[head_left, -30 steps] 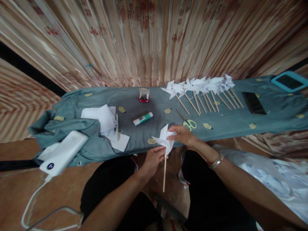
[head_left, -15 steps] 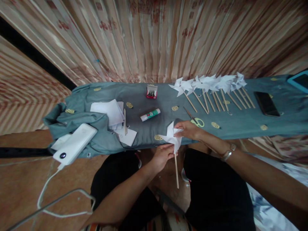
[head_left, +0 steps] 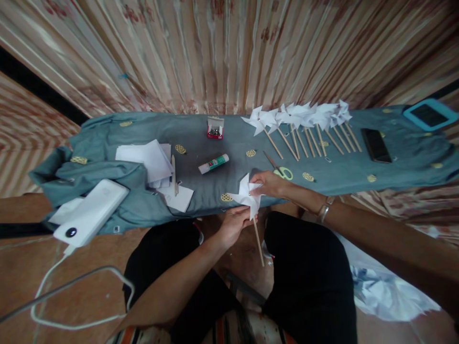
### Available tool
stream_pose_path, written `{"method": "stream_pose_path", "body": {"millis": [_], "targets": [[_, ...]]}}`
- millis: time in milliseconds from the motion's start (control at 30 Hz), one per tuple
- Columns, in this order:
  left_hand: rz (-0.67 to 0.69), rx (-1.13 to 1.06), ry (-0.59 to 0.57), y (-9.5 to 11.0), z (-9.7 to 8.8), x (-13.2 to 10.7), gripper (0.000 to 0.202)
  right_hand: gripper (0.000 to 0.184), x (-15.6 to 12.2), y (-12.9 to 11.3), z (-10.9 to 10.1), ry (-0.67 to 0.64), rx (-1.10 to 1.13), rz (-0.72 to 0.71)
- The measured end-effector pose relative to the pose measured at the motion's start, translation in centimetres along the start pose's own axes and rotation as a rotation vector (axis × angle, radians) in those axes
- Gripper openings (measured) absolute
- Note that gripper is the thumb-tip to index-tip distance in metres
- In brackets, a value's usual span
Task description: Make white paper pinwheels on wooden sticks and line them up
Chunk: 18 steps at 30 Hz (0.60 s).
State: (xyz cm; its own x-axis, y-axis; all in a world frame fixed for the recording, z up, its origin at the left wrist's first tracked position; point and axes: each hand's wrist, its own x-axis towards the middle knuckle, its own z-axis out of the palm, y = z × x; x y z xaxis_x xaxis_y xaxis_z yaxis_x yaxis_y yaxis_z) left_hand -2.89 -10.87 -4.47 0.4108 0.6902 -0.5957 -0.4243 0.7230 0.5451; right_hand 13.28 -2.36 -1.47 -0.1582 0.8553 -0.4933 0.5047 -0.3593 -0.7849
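A white paper pinwheel (head_left: 245,193) on a thin wooden stick (head_left: 258,243) is held over the near edge of the cloth-covered table. My left hand (head_left: 231,227) is closed around the upper stick, just beneath the paper blades. From the right, my right hand (head_left: 269,184) pinches one blade near the centre, where a small pin head shows. Beyond the right hand lie scissors (head_left: 283,172) with light green handles. A glue stick (head_left: 213,164) rests behind the pinwheel, and a small red box of metal pins (head_left: 215,132) stands open further back.
Several finished pinwheels (head_left: 297,117) lie in a row at the back right, beside a dark phone (head_left: 376,145) and a blue-framed device (head_left: 430,114). On the left are stacked white papers (head_left: 143,160), a pencil-like stick (head_left: 174,174) and a white power bank (head_left: 93,210) with a cable.
The whole view has shifted, so the table's things appear further left and slightly higher. Both hands keep their hold on the pinwheel, and its blades and stick have tilted slightly.
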Motion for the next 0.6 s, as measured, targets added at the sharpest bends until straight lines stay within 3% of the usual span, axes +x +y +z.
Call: {"method": "stream_pose_path", "body": {"millis": [600], "targets": [[0.004,-0.017,0.007,0.07,0.09,-0.15,0.035,0.028,-0.02,-0.44,-0.29,-0.086,0.124,0.055]]}}
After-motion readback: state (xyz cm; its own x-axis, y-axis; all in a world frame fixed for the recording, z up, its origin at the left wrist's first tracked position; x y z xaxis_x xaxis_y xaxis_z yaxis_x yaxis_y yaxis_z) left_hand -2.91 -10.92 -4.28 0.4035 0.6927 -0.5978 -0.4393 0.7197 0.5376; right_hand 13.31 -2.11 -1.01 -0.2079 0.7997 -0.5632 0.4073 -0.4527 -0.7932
